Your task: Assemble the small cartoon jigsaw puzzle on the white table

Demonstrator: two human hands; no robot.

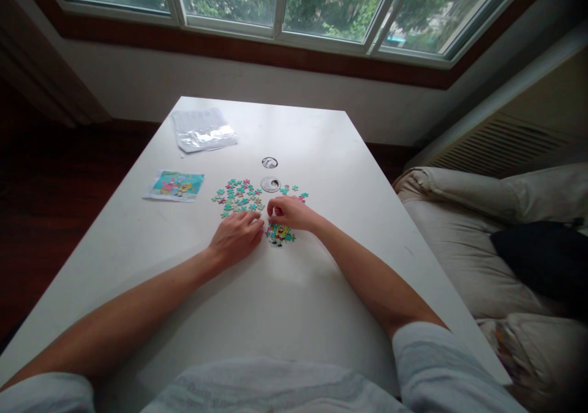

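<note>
A partly joined jigsaw puzzle (280,235) with a yellow cartoon figure lies on the white table in front of me. Just above its top edge, my right hand (289,212) is closed in a pinch, and whatever its fingertips hold is hidden. My left hand (237,235) rests at the puzzle's left side with its fingers curled down and together; what lies under them does not show. Beyond it spread many loose puzzle pieces (239,195), mostly turquoise with some pink. A smaller group of pieces (294,189) lies past my right hand.
A picture card (179,185) with cartoon figures lies at the left of the white table (294,321). Farther back is a clear plastic bag (204,130). Two round grommets (271,184) sit mid-table. A beige sofa (441,241) stands at the right, below the windows' wall.
</note>
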